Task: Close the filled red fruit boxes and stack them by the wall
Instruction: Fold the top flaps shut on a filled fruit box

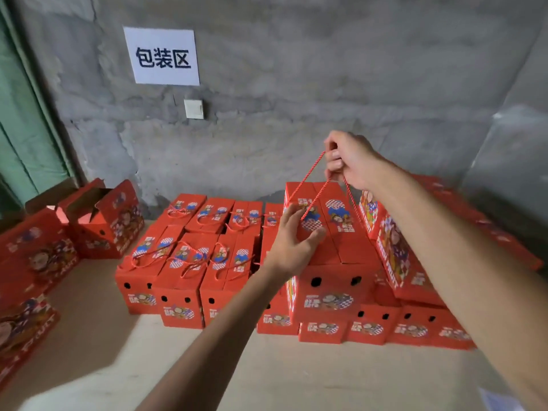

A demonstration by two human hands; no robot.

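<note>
A: Box [332, 229] hangs from its cord [311, 185], closed, just above the upper layer of the stack [207, 250] by the wall [296, 99]. How should it go down?

B: Slowly and level. The right hand [350, 161] is curled tight round the cord loops, so the weight swings from there; I judge a quick drop would tip it against the leaning box [394, 244] just beside it, on the side away from the stack's low rows.

A: And the left hand [293, 241]?

B: Its fingers are spread and only loosely bent against the box's near side and top, holding nothing. Use it to steady and square the box over the boxes beneath, edges in line.

A: When to let the cord go?

B: Only once the base sits flat, I'd say. Then lay the cord on the lid, as on the stack's lower boxes.
</note>
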